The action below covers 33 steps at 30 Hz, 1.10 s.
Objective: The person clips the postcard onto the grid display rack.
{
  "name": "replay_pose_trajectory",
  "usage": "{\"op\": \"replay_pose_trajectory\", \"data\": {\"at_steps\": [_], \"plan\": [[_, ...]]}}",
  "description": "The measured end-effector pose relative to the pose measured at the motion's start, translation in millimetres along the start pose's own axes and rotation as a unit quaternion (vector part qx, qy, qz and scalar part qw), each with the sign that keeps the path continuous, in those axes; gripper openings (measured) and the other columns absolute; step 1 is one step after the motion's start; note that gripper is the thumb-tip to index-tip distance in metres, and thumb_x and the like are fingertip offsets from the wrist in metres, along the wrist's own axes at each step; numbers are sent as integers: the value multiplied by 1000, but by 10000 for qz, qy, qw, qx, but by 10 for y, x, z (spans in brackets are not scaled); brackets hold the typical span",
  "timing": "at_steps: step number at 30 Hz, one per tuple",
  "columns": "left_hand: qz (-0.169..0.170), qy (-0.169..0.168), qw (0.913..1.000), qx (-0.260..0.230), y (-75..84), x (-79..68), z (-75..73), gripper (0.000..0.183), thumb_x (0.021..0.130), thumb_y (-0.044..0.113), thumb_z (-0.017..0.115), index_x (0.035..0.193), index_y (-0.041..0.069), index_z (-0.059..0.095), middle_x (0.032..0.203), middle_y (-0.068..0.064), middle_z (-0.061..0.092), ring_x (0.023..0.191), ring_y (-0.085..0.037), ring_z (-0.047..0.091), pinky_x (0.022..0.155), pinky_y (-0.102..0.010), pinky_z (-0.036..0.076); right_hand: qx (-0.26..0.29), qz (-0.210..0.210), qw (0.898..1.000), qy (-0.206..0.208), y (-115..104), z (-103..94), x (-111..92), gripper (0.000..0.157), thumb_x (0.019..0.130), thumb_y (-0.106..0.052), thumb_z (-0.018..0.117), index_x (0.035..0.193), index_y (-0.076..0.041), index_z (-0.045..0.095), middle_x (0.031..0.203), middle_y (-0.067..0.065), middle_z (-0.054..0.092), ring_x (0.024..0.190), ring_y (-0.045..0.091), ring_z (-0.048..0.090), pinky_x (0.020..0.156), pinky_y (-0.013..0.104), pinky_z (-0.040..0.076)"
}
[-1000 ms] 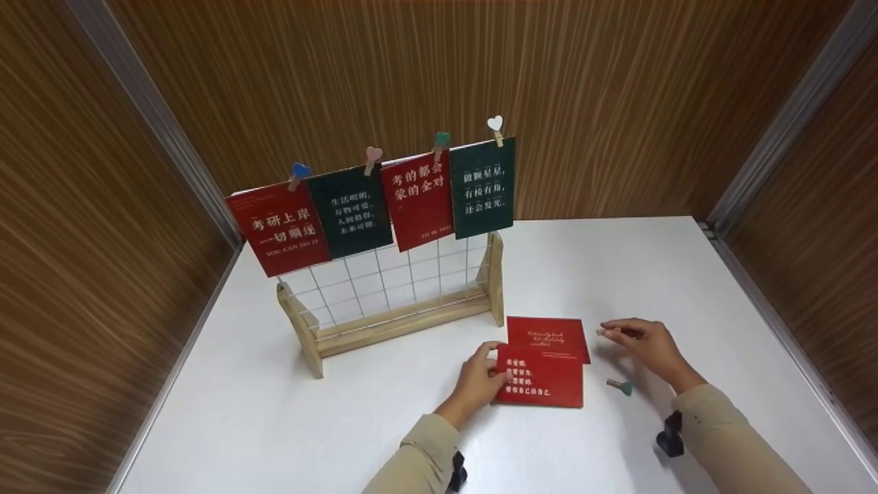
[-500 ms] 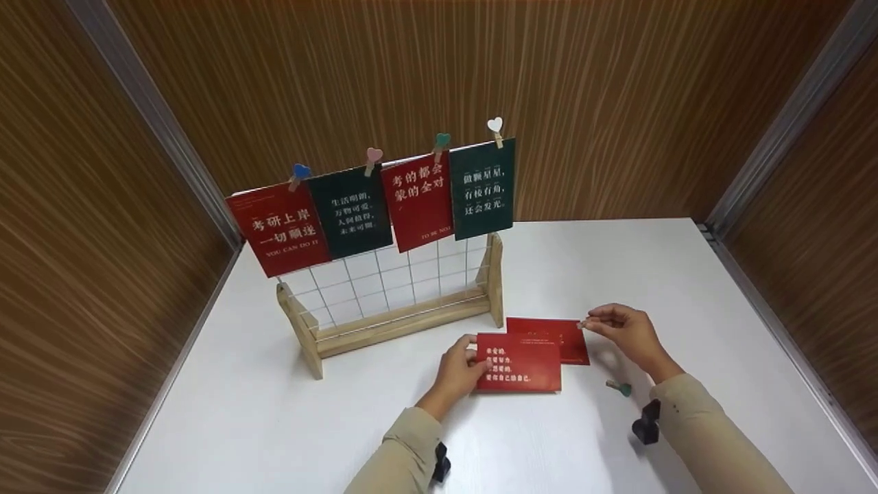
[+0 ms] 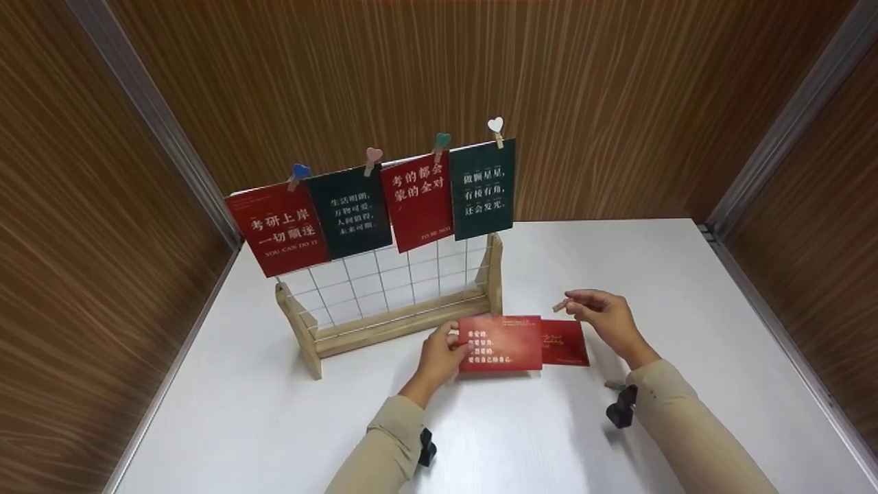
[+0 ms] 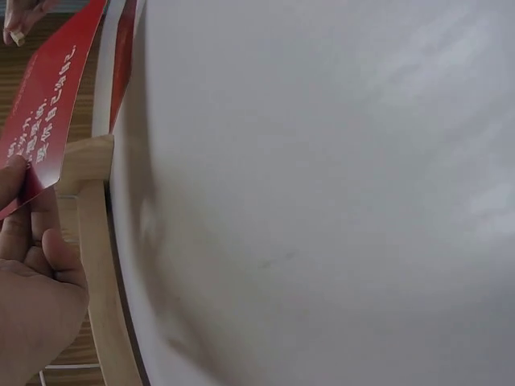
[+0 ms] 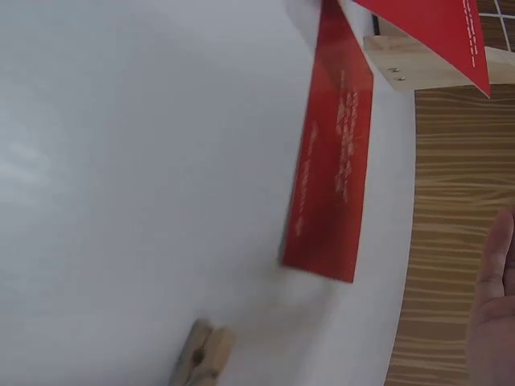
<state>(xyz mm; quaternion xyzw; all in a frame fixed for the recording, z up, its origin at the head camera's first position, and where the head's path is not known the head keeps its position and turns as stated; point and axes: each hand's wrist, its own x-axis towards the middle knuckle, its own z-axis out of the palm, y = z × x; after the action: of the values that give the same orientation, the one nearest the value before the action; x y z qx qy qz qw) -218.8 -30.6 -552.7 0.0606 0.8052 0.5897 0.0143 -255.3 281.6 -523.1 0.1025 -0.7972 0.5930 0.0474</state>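
Note:
My left hand [image 3: 439, 357] pinches the left edge of a red card [image 3: 504, 346] printed with white characters; thumb in front, fingers behind. In the left wrist view this card [image 4: 48, 96] is tilted above the table. My right hand [image 3: 607, 319] pinches a small wooden clothespin [image 3: 560, 305] between thumb and fingertips, to the right of the held card. Only part of the right hand [image 5: 495, 297] shows in the right wrist view. Below it, a second red card [image 3: 566, 343] lies on the table, partly covered by the held one. Another clothespin [image 5: 201, 354] lies near my right wrist.
A wire grid rack [image 3: 405, 274] with a wooden base [image 3: 405, 326] stands at left. Several red and green cards hang along its top, held by heart-topped clothespins such as a white one [image 3: 496, 127]. Wood-grain walls [image 3: 617, 103] enclose the white table [image 3: 260, 425].
The left hand has lifted the red card and carried it left and away from me, uncovering more of the lower card. The right hand with its clothespin has moved left and farther away too.

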Motion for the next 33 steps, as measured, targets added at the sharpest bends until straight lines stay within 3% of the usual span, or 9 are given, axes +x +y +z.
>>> {"op": "replay_pose_trajectory", "data": {"at_steps": [12, 21, 28, 33], "plan": [[0, 204, 9997, -141, 120, 142, -248, 27, 87, -2, 65, 112, 0, 54, 95, -12, 70, 83, -17, 61, 71, -28, 52, 142, 57, 9999, 69, -276, 215, 223, 32, 86, -15, 71, 111, 4, 65, 100, 9, 69, 88, 11, 66, 78, 25, 53], [194, 389, 9987, -281, 201, 213, -395, 23, 87, -3, 65, 107, 0, 55, 95, -14, 70, 86, -22, 64, 74, -32, 53, 11, -236, 9997, -21, -740, 380, 288, 26, 89, -6, 67, 112, 7, 65, 103, 16, 68, 88, 11, 66, 78, 24, 52], [118, 436, 9984, -337, 263, 252, -484, 22, 90, 0, 63, 109, 2, 54, 97, -12, 71, 88, -21, 65, 75, -33, 54, 177, -223, 9996, 12, -657, 480, 470, 28, 87, -11, 69, 112, 2, 67, 104, 12, 69, 89, 16, 67, 79, 26, 52], [222, 527, 9980, -260, 306, 272, -535, 23, 90, 2, 64, 109, 2, 53, 95, -12, 71, 86, -20, 65, 71, -32, 54, 201, -406, 9990, 31, -715, 574, 552, 30, 86, -13, 71, 111, 3, 67, 103, 10, 70, 90, 18, 67, 80, 27, 52]]}}
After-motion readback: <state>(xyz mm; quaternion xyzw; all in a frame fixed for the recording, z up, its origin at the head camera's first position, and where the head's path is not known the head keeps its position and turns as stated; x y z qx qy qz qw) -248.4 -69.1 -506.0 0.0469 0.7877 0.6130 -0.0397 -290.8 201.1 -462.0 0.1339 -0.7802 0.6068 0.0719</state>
